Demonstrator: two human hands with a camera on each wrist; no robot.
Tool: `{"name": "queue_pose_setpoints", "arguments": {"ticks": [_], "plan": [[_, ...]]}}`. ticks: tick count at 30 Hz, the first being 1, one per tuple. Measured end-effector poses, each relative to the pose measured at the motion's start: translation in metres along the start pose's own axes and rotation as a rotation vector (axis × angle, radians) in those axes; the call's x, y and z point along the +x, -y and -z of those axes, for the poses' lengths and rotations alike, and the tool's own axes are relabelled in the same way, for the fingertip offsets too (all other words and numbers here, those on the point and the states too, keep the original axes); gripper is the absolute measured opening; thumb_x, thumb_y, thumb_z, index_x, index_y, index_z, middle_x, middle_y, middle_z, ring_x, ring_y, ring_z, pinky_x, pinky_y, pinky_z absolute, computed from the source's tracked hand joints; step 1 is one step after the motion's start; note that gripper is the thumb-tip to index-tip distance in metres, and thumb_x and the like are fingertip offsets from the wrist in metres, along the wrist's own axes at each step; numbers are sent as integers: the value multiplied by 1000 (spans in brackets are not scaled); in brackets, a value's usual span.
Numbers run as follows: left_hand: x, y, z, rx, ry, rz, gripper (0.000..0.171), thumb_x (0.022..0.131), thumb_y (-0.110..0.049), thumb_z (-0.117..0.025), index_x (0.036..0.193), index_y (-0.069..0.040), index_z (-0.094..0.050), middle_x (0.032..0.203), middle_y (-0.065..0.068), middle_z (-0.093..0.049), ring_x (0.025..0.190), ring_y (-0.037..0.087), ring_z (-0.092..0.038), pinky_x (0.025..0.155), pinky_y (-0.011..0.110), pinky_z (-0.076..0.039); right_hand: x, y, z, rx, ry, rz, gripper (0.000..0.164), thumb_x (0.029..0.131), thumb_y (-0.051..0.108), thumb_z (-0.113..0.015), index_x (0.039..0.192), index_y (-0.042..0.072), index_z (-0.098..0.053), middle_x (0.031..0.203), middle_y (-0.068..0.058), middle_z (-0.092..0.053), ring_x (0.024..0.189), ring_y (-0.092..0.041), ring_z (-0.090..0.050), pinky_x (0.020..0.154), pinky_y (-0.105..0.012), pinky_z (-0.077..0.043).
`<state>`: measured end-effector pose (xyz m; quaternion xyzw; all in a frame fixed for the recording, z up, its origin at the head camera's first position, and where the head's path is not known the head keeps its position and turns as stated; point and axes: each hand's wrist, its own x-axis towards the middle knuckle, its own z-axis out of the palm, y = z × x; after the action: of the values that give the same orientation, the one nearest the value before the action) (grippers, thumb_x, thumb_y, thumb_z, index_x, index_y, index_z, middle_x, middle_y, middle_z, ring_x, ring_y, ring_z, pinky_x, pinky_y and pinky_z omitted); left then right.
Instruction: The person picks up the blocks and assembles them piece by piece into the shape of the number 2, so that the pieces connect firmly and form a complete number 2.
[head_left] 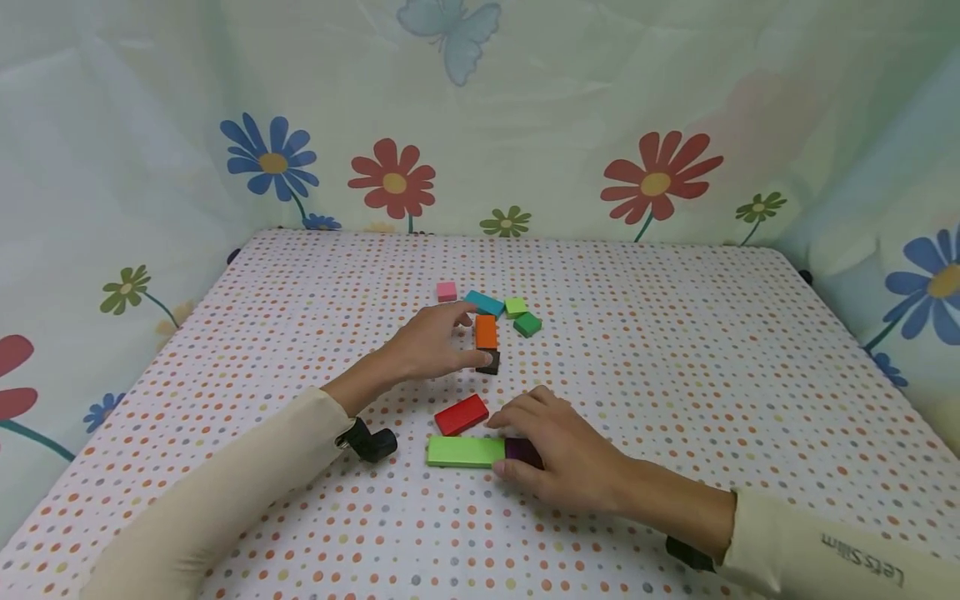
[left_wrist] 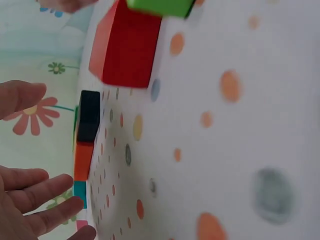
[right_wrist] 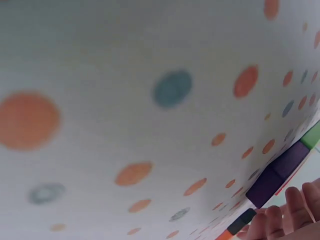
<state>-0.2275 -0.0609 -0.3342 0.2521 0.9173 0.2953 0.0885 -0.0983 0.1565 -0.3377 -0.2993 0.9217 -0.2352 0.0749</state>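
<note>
Curtain hangs behind the table; right hand partly hides purple block.

Smooth red block, wrinkled cloth backdrop, matt cloth sleeve

On the cream, long fabric sleeve of the person's right arm I can read dark printed lettering, upside down to me, apparently "Lets Silim", though the small letters blur.
</note>
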Motion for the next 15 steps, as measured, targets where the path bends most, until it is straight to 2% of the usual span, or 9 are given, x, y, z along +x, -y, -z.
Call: {"name": "queue_pose_setpoints", "arguments": {"ticks": [4,7,15], "plan": [[12,1,-1,13,-15,27,77,85,-47,-77,147,-8,-51,130,7,-64,117,25,-61,92,44,-54,-6,0,0,-21,-60,3,37,92,33,-74,125,19,-65,123,8,-63,112,-12,-47,95,-44,-44],[19,3,0,29,-13,22,75,85,-45,-79,144,-6,-54,128,8,-65,115,24,-61,92,42,-53,-10,-1,0,-17,-80,-6,36,91,32,-75,123,19,-65,123,9,-63,112,-12,-47,95,-44,-44],[33,10,1,12,12,-22,65,81,-28,-81,138,-6,-61,129,8,-65,117,24,-58,100,41,-48,-25,1,-1,29,-49,-18,34,94,37,-72,124,23,-64,120,13,-60,110,-7,-45,94,-41,-44]]}}
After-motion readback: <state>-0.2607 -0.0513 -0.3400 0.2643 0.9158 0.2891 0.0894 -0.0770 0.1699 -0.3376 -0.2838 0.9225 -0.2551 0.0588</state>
